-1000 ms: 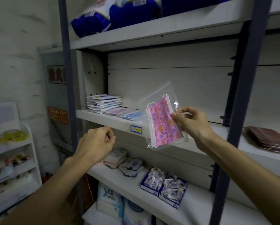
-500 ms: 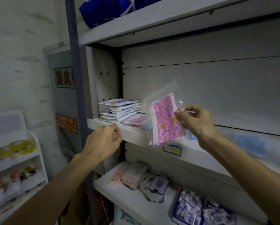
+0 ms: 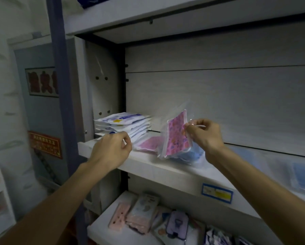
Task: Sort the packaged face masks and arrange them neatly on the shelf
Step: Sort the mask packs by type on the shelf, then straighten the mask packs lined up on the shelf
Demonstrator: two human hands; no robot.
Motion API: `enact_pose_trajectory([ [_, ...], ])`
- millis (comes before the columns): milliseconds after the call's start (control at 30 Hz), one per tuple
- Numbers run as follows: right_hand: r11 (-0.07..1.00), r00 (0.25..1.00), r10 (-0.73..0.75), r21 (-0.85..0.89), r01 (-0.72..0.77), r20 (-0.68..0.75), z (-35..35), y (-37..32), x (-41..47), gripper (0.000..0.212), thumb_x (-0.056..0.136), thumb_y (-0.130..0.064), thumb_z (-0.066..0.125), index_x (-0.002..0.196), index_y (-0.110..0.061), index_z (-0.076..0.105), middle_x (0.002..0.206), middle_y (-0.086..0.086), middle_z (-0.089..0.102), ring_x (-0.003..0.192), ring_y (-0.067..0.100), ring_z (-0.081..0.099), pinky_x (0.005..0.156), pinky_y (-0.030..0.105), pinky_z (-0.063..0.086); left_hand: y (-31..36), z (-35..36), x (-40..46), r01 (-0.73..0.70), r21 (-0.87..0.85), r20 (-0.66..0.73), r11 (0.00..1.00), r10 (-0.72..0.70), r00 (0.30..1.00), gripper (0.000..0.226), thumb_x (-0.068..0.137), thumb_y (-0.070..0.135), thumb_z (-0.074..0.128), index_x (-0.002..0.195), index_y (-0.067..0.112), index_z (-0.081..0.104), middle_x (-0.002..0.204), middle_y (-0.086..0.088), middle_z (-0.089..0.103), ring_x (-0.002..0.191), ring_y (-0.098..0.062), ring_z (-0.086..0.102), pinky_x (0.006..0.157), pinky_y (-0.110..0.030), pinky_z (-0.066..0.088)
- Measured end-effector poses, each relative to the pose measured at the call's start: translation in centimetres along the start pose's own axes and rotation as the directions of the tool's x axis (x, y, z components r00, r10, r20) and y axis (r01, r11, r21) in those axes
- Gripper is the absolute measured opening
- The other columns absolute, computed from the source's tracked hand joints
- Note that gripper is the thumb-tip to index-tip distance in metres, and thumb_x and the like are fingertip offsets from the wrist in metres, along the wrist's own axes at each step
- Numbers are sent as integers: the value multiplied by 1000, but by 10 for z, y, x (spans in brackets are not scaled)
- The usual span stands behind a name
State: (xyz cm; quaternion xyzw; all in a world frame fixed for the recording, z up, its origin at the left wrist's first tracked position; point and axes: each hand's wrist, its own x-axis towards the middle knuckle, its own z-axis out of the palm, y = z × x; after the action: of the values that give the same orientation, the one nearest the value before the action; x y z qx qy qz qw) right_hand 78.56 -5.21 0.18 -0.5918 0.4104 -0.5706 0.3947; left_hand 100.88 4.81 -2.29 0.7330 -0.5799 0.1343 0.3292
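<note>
My right hand (image 3: 203, 135) pinches the top corner of a clear bag holding a pink patterned mask (image 3: 176, 135), which hangs just above the middle shelf (image 3: 165, 167). Beneath it lie a flat pink mask pack (image 3: 149, 143) and a blue mask pack (image 3: 192, 154). A stack of white-and-blue mask packs (image 3: 125, 124) sits at the shelf's left end. My left hand (image 3: 112, 149) hovers curled at the shelf's front edge, in front of the stack, holding nothing I can see.
More blue mask packs (image 3: 303, 177) lie blurred at the right of the shelf. A blue price tag (image 3: 217, 192) sticks on its front lip. The lower shelf (image 3: 102, 232) carries pink and patterned packs. A dark upright post (image 3: 59, 85) stands to the left.
My view has moved closer to the shelf. My right hand has lowered the pink mask bag toward the packs on the shelf. My left hand has risen to the shelf edge.
</note>
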Motion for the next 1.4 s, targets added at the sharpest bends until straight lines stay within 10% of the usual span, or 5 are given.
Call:
enact_pose_trajectory([
  [100, 1000, 999, 12, -4, -12, -47, 30, 8, 13, 7, 88, -9, 67, 82, -7, 62, 63, 3, 66, 49, 7, 59, 51, 17, 47, -17, 4, 25, -52, -53, -17, 997, 51, 999, 9, 89, 29, 56, 88, 25, 64, 78, 9, 61, 81, -19, 61, 67, -29, 46],
  [500, 930, 977, 1, -359, -79, -213, 110, 42, 47, 11, 83, -19, 71, 87, -10, 66, 86, 13, 72, 80, 29, 68, 78, 38, 55, -65, 12, 91, -271, -157, -16, 950, 272, 962, 10, 90, 29, 57, 91, 26, 66, 79, 7, 68, 84, -15, 60, 70, -32, 49],
  [900, 344, 978, -154, -936, -78, -138, 106, 44, 39, 43, 93, -53, 51, 120, -21, 59, 114, 2, 67, 111, 27, 56, 96, 38, 35, -71, 17, 108, -391, -238, -42, 889, 393, 919, 10, 91, 29, 55, 89, 24, 64, 80, 7, 68, 82, -18, 62, 69, -34, 50],
  [1400, 148, 926, -366, -988, -46, -98, -5, -1, -86, 34, 95, -42, 52, 124, -24, 54, 102, -4, 68, 101, 21, 59, 81, 33, 39, 39, 52, 38, -557, -458, 34, 693, 639, 768, 10, 90, 31, 53, 91, 24, 61, 89, 5, 68, 85, -21, 60, 68, -31, 47],
])
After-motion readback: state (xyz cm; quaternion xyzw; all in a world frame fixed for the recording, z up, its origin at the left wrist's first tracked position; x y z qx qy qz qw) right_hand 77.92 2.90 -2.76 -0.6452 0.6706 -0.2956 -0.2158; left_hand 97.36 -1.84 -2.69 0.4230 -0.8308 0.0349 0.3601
